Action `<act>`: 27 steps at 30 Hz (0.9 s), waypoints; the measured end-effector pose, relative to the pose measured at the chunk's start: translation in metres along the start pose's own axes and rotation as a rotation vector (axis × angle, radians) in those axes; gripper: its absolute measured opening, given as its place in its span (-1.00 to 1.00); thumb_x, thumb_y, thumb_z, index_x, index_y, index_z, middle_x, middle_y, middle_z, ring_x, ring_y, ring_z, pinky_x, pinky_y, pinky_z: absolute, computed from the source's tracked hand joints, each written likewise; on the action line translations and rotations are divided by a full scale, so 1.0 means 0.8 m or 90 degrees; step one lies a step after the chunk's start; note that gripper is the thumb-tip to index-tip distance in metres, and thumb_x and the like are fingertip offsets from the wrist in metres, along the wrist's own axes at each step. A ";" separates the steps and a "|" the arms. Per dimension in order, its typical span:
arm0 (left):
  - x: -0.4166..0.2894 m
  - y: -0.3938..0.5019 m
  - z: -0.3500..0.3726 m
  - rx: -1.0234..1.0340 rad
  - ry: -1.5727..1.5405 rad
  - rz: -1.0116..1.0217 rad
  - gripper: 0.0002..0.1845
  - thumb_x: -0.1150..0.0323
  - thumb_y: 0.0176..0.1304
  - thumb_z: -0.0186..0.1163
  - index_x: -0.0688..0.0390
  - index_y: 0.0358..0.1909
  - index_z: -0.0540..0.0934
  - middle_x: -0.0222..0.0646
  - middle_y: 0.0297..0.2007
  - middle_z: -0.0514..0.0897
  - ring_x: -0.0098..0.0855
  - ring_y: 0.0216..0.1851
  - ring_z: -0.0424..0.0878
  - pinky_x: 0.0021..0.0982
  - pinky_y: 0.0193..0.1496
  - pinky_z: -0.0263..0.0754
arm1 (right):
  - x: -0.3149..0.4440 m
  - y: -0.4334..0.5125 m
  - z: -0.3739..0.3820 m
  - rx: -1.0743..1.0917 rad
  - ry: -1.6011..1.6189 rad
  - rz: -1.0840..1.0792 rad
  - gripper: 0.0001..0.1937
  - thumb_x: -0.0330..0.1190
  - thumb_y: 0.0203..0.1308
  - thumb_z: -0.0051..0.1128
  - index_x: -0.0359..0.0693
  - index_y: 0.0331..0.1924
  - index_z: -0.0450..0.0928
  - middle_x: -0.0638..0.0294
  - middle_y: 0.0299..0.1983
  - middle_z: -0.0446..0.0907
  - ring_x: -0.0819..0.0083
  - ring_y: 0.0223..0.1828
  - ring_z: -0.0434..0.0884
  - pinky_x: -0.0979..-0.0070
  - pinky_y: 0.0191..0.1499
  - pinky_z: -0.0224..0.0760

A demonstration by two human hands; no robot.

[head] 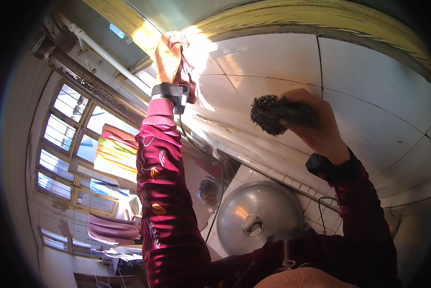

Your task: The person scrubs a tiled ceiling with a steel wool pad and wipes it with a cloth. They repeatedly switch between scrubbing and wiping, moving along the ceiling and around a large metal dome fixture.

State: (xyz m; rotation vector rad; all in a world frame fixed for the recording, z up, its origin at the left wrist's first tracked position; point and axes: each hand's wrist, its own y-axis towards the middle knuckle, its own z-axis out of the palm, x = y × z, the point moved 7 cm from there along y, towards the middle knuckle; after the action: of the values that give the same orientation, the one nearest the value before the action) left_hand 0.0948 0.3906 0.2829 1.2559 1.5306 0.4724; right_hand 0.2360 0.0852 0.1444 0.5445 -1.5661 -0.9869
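Observation:
Up at the yellow wooden frame [143,34], my left hand [166,59] grips a bunched dark red and pink cloth [186,73]. Strong sunlight washes out the area around its fingers, so contact with the frame is hard to judge. My right hand [323,124] holds a dark wire scouring pad [269,113] between thumb and fingers. Behind that pad spread large white tiles [273,54]; whether it touches them I cannot tell. Each wrist bears a strapped black device, with a cable running from the left one.
Below, a large round metal lid [233,216] with a central handle lies over small white tiles [244,174]. A rusty pipe [89,84] and a white pipe [104,54] run along the left. Towels [114,154] hang near the barred windows [60,131].

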 end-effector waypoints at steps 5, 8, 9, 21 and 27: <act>-0.063 -0.017 0.049 -0.010 0.026 0.144 -0.91 0.56 0.16 0.03 0.27 -0.31 0.50 -0.39 -0.45 0.61 -0.54 -0.41 0.57 -0.54 -0.28 0.48 | 0.012 -0.013 -0.001 0.008 -0.033 0.030 -0.59 -0.65 -0.02 0.21 -0.25 -0.01 0.48 0.17 -0.14 0.62 0.42 -0.14 0.64 0.52 -0.08 0.49; -0.122 -0.030 0.085 -0.007 0.151 0.333 -0.85 0.68 0.11 -0.02 0.27 -0.39 0.52 -0.26 -0.36 0.61 -0.40 -0.32 0.60 -0.43 -0.15 0.50 | 0.016 -0.020 -0.003 -0.006 -0.083 0.082 -0.60 -0.64 -0.03 0.25 -0.25 -0.03 0.49 0.18 -0.16 0.63 0.43 -0.16 0.64 0.52 -0.09 0.49; -0.129 -0.036 0.096 -0.038 0.142 0.284 -0.85 0.65 0.12 -0.01 0.24 -0.39 0.54 -0.27 -0.35 0.62 -0.40 -0.32 0.59 -0.41 -0.16 0.49 | 0.016 -0.023 -0.004 -0.012 -0.093 0.107 -0.60 -0.63 -0.03 0.26 -0.26 -0.04 0.49 0.19 -0.17 0.63 0.44 -0.16 0.64 0.52 -0.09 0.49; -0.186 -0.054 0.132 0.058 0.257 0.456 -0.79 0.60 -0.02 0.03 0.19 -0.33 0.56 -0.25 -0.35 0.60 -0.18 -0.30 0.55 -0.28 -0.17 0.42 | 0.012 -0.015 -0.039 -0.147 0.035 0.050 -0.64 -0.70 -0.04 0.25 -0.32 -0.09 0.50 0.16 -0.17 0.61 0.49 -0.18 0.61 0.55 -0.08 0.48; -0.034 -0.036 0.016 0.006 0.078 0.134 -0.81 0.66 0.15 0.06 0.26 -0.22 0.57 -0.35 -0.28 0.67 -0.47 -0.15 0.61 -0.49 0.00 0.47 | 0.023 -0.012 -0.042 -0.053 -0.116 -0.002 -0.67 -0.68 -0.05 0.23 -0.31 -0.13 0.53 0.15 -0.16 0.60 0.44 -0.19 0.59 0.56 -0.11 0.45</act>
State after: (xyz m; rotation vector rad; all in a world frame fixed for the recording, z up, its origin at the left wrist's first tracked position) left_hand 0.0900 0.3523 0.2679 1.4247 1.5099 0.6902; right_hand 0.2622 0.0556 0.1463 0.4087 -1.6769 -1.1252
